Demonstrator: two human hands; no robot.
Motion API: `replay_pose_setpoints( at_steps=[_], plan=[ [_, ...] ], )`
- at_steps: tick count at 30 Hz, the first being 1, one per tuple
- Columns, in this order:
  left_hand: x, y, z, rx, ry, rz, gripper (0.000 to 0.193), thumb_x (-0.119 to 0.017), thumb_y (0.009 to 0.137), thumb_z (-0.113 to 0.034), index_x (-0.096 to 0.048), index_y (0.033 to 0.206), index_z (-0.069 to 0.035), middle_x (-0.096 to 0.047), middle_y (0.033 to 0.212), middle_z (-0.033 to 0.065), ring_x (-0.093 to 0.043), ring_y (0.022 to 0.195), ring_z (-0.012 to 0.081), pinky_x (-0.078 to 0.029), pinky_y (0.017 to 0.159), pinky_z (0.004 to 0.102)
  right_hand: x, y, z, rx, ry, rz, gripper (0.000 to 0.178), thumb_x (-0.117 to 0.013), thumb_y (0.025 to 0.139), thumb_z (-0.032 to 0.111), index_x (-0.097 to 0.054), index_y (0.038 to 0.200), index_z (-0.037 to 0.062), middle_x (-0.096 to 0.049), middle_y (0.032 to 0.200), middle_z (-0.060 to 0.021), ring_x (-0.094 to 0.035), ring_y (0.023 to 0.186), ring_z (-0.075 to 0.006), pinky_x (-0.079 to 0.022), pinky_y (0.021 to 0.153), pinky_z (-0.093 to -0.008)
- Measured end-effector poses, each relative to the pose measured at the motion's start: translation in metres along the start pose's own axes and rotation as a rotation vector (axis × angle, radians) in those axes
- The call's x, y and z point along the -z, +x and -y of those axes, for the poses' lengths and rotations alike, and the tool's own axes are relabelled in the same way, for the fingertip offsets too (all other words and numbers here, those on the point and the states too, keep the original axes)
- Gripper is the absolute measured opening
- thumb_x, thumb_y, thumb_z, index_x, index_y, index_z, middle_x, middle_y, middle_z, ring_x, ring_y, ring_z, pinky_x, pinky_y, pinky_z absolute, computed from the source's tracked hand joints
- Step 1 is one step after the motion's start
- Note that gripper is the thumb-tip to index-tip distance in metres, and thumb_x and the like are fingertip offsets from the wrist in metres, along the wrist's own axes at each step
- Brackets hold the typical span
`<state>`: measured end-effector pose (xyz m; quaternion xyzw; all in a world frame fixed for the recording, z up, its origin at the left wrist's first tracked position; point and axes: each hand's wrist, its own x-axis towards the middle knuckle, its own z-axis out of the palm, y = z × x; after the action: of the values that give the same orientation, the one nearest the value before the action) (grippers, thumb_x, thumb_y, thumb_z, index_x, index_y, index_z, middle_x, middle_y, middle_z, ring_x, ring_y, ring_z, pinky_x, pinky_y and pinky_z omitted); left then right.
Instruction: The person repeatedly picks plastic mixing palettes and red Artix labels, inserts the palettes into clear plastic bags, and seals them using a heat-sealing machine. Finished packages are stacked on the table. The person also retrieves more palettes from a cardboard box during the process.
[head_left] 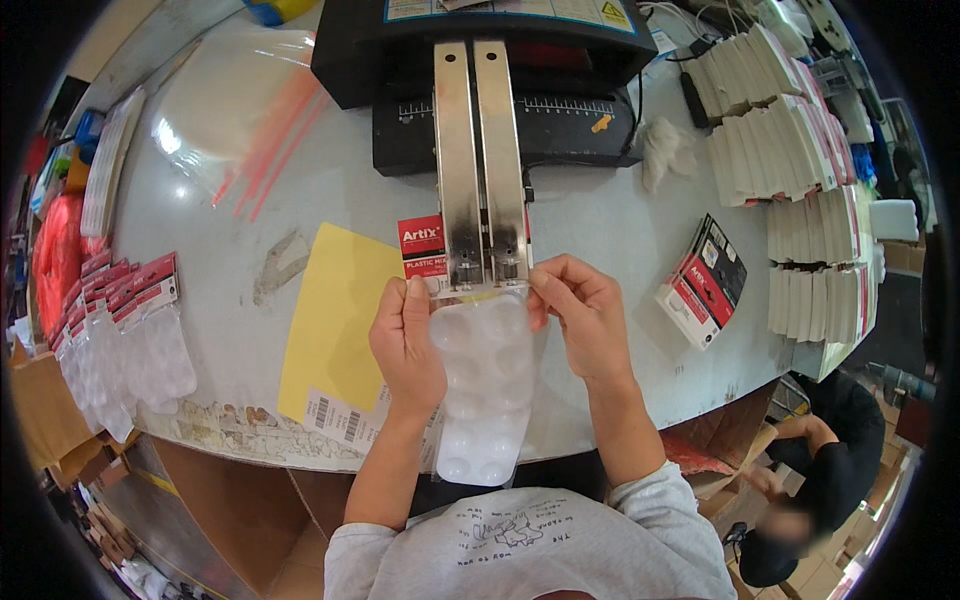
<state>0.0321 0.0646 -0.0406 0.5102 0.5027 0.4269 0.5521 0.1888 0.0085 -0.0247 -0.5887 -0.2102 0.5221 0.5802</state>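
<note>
A white plastic paint palette (482, 385) with round wells sits in a clear bag and hangs toward me over the table's front edge. Its top end lies under the two metal arms of a stapling machine (478, 150). Part of a red and white header card (423, 245) shows beside those arms; the rest is hidden beneath them. My left hand (408, 335) pinches the left top corner of the bagged palette. At the opposite corner, my right hand (582, 310) grips it between thumb and fingers, close to the metal arm tips.
Finished-looking bagged palettes (150, 330) with red cards pile up at left. A yellow sheet (335, 320) and barcode stickers (345, 420) lie left of my hands. Clear bags (235, 110) are behind. A card stack (703, 285) and rows of folded cards (790, 160) stand right. A person (830, 460) crouches lower right.
</note>
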Motion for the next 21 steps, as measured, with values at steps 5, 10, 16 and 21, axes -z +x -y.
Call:
replay_pose_setpoints(
  at_steps=[5, 10, 16, 21],
  plan=[
    [0.020, 0.003, -0.007, 0.033, 0.054, -0.033, 0.027, -0.045, 0.098, -0.018, -0.048, 0.076, -0.003, -0.047, 0.070, -0.0014, -0.042, 0.067, 0.0069, -0.038, 0.062, 0.0224, 0.022, -0.007, 0.018, 0.411, -0.501, -0.103, 0.021, -0.051, 0.094, 0.015, -0.061, 0.091, -0.0032, -0.061, 0.079, -0.0057, -0.057, 0.071, -0.0138, -0.047, 0.067, -0.0272],
    [0.089, 0.008, -0.041, -0.246, 1.064, -0.349, 0.022, -0.058, 0.089, -0.020, -0.055, 0.101, -0.001, -0.054, 0.109, 0.0145, -0.053, 0.098, 0.0299, -0.043, 0.081, 0.0382, 0.138, -0.028, 0.057, 0.473, -1.446, -0.476, 0.088, -0.081, 0.063, 0.035, -0.040, 0.136, 0.0053, -0.045, 0.137, -0.0136, -0.042, 0.126, -0.0290, -0.029, 0.099, -0.0393],
    [0.050, -0.064, 0.003, -0.248, 0.927, 0.197, 0.032, -0.074, 0.074, -0.019, -0.054, 0.094, -0.003, -0.047, 0.103, 0.0158, -0.049, 0.095, 0.0318, -0.042, 0.078, 0.0411, 0.185, -0.036, 0.032, 0.369, -1.435, -0.368, 0.104, -0.082, 0.056, 0.046, -0.035, 0.140, 0.0085, -0.038, 0.144, -0.0121, -0.033, 0.135, -0.0262, -0.023, 0.101, -0.0440],
    [0.035, -0.075, 0.002, -0.279, 0.720, 0.075, 0.021, -0.070, 0.080, -0.013, -0.053, 0.088, -0.004, -0.056, 0.094, 0.0138, -0.056, 0.084, 0.0252, -0.045, 0.074, 0.0333, 0.168, -0.042, 0.040, 0.384, -1.509, -0.446, 0.097, -0.082, 0.057, 0.046, -0.040, 0.138, 0.0139, -0.046, 0.139, -0.0080, -0.039, 0.132, -0.0204, -0.025, 0.099, -0.0409]
  ],
)
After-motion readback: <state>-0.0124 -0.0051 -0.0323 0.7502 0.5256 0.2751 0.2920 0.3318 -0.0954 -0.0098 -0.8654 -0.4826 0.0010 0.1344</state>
